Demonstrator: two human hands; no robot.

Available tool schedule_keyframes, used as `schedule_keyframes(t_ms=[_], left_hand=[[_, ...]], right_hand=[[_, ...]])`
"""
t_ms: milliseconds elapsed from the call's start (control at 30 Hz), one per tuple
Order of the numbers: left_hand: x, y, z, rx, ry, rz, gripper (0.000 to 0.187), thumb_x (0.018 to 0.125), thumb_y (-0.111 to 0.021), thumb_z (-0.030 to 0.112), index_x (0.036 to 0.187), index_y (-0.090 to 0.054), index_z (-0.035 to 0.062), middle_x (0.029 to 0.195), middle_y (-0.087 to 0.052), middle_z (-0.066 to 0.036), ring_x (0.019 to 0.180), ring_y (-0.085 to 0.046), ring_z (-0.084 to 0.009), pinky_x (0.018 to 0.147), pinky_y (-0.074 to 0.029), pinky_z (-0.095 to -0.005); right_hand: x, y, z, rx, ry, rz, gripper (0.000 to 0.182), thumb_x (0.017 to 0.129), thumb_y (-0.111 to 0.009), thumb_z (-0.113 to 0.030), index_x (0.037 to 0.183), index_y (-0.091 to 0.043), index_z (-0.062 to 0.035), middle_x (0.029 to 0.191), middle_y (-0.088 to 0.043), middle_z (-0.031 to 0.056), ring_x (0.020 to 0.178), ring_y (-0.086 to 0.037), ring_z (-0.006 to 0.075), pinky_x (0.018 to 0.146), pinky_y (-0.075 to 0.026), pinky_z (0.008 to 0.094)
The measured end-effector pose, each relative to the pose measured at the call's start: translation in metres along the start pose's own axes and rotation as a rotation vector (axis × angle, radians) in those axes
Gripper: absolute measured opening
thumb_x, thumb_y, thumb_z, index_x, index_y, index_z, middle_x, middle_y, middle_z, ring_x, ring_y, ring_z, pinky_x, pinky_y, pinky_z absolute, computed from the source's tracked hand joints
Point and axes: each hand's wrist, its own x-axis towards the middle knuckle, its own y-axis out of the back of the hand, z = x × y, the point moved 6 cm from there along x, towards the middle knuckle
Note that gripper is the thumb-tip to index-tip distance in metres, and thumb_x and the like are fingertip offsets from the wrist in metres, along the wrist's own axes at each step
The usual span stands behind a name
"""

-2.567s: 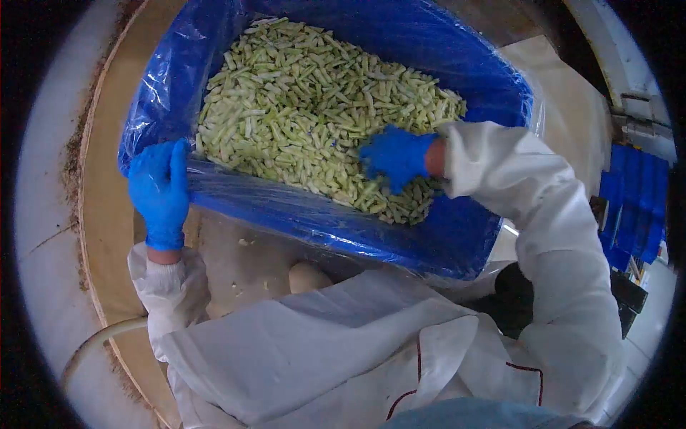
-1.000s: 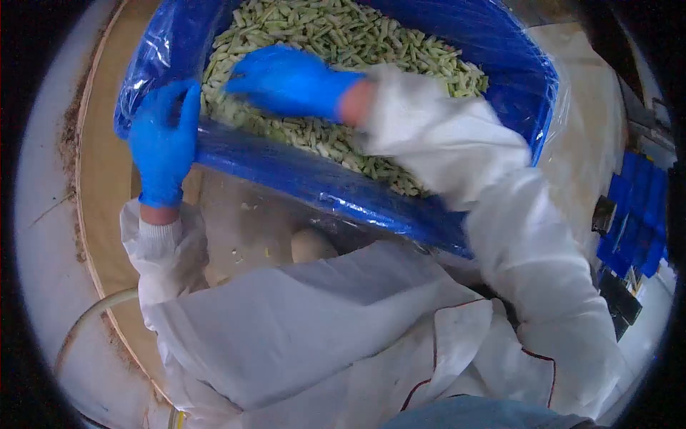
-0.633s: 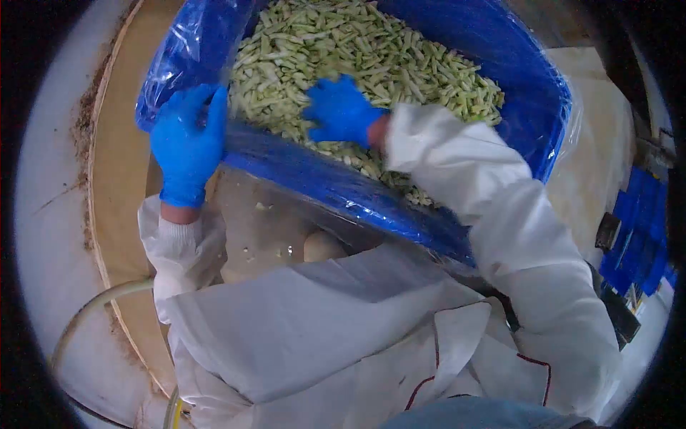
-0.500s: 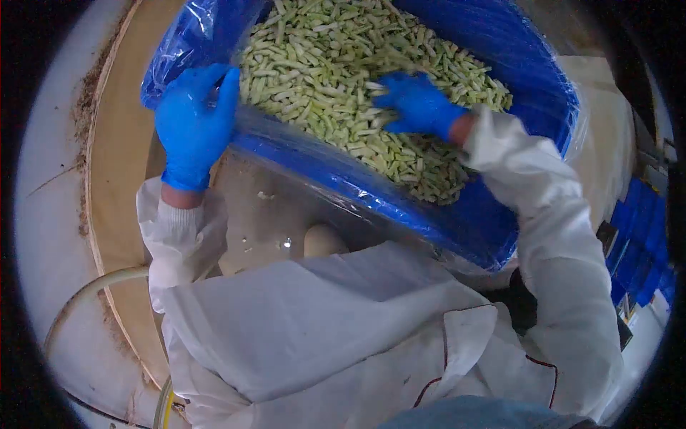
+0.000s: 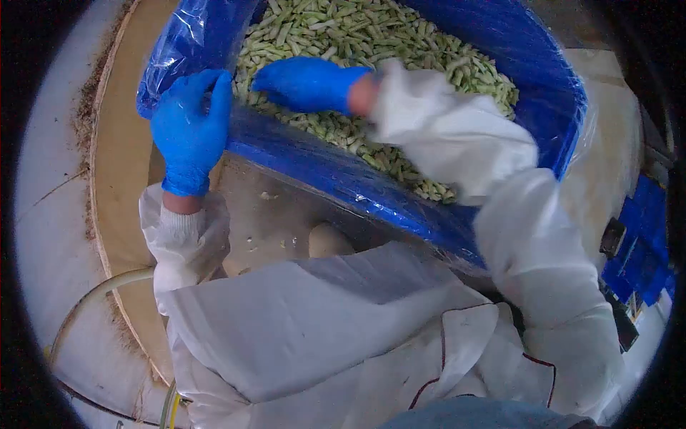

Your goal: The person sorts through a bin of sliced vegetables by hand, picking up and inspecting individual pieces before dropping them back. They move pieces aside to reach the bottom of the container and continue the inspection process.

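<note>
Pale green cut vegetable pieces (image 5: 343, 32) lie heaped in a blue crate (image 5: 532, 64) lined with clear plastic film (image 5: 357, 196). My left hand (image 5: 189, 132), in a blue glove, is at the crate's near left corner, its fingers bent over the lined rim. Low over the left part of the heap is my right hand (image 5: 307, 84), also blue-gloved. Its fingers stretch to the left against the pieces, and nothing shows held in them. The undersides of the right fingers are hidden.
A tan board edge (image 5: 118, 171) curves along the left, beside a pale surface (image 5: 53, 164). A hose (image 5: 93, 293) runs at lower left. Blue slabs (image 5: 639, 247) are at the far right. Wet floor with scraps (image 5: 268, 196) shows under the crate.
My right hand has swept left across the heap, from its middle to near my left hand, and the forearm now covers part of the pieces. My left hand stays at the corner.
</note>
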Motion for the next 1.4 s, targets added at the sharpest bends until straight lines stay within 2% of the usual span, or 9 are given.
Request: schedule_keyframes(t_ms=[67,167,367,533,633,800,933,1033,1400], left_hand=[[-0.001,-0.001,-0.002,0.007,0.005,-0.006,0.014,0.08,-0.063,0.023,0.086,-0.068,0.0114,0.078,-0.064,-0.009,0.07,-0.061,-0.0255,0.062,-0.047,-0.0337],[-0.002,0.0,-0.001,0.02,0.044,-0.023,0.014,0.08,-0.063,0.022,0.086,-0.068,0.0107,0.08,-0.064,-0.009,0.071,-0.061,-0.0254,0.063,-0.047,-0.0337],[-0.001,0.0,-0.001,-0.048,-0.016,0.015,0.013,0.081,-0.063,0.021,0.086,-0.068,0.0097,0.079,-0.064,-0.009,0.07,-0.061,-0.025,0.062,-0.047,-0.0339],[-0.002,-0.001,0.0,-0.046,0.013,0.0,0.014,0.081,-0.063,0.022,0.086,-0.068,0.0095,0.077,-0.063,-0.009,0.069,-0.061,-0.024,0.062,-0.047,-0.0331],[0.0,-0.004,-0.001,-0.065,0.047,-0.008,0.015,0.081,-0.064,0.022,0.086,-0.068,0.0093,0.077,-0.063,-0.009,0.068,-0.061,-0.0235,0.061,-0.047,-0.0328],[-0.001,-0.003,-0.002,-0.001,0.004,0.006,0.016,0.081,-0.064,0.023,0.088,-0.068,0.0094,0.078,-0.064,-0.009,0.068,-0.061,-0.0241,0.061,-0.047,-0.0325],[0.0,-0.004,0.0,-0.041,0.033,-0.004,0.017,0.081,-0.064,0.023,0.088,-0.068,0.0092,0.081,-0.065,-0.01,0.073,-0.062,-0.0249,0.065,-0.048,-0.0328],[-0.001,-0.001,-0.003,-0.017,0.03,-0.031,0.017,0.081,-0.064,0.023,0.088,-0.068,0.0088,0.083,-0.065,-0.011,0.075,-0.062,-0.0254,0.067,-0.048,-0.0332],[-0.001,-0.004,-0.009,0.043,0.042,-0.073,0.022,0.082,-0.061,0.03,0.088,-0.069,0.0111,0.082,-0.065,-0.012,0.073,-0.063,-0.0282,0.064,-0.048,-0.0361]], right_hand=[[0.018,-0.031,-0.001,-0.046,-0.008,0.188,0.033,0.081,-0.057,-0.022,0.113,-0.058,-0.0152,0.106,-0.058,0.0081,0.105,-0.053,0.0265,0.086,-0.043,0.0424],[0.016,-0.054,-0.001,-0.087,-0.152,0.136,0.038,0.075,-0.063,-0.03,0.112,-0.059,-0.021,0.111,-0.055,0.0054,0.11,-0.048,0.0232,0.087,-0.04,0.042],[-0.122,0.002,0.037,-0.43,-0.002,-0.104,0.049,0.067,-0.072,-0.034,0.113,-0.058,-0.0243,0.124,-0.047,0.0076,0.113,-0.045,0.0289,0.089,-0.038,0.048],[-0.185,0.058,0.037,-0.565,-0.357,-0.461,0.045,0.069,-0.07,-0.028,0.112,-0.059,-0.0224,0.126,-0.047,0.0078,0.113,-0.046,0.0316,0.093,-0.036,0.0498],[-0.161,0.074,0.037,-0.662,-0.448,-0.487,0.041,0.072,-0.068,-0.024,0.112,-0.06,-0.0176,0.121,-0.052,0.0091,0.109,-0.051,0.0317,0.091,-0.04,0.0473],[-0.034,-0.012,0.02,0.093,-0.152,-0.076,0.034,0.078,-0.061,-0.023,0.109,-0.061,-0.0118,0.111,-0.057,0.0108,0.099,-0.056,0.0311,0.084,-0.046,0.0412],[-0.033,-0.049,-0.01,-0.484,-0.046,0.309,0.029,0.082,-0.055,-0.03,0.106,-0.063,-0.017,0.107,-0.058,0.0061,0.103,-0.052,0.0256,0.081,-0.043,0.043],[-0.074,-0.021,-0.019,-0.169,-0.299,0.008,0.028,0.081,-0.054,-0.033,0.105,-0.063,-0.0202,0.101,-0.057,0.0044,0.103,-0.05,0.0231,0.078,-0.04,0.0415],[-0.206,-0.004,-0.023,-0.446,-0.22,-0.463,0.045,0.064,-0.069,-0.043,0.101,-0.064,-0.02,0.104,-0.053,0.0054,0.099,-0.05,0.0258,0.074,-0.04,0.043]])
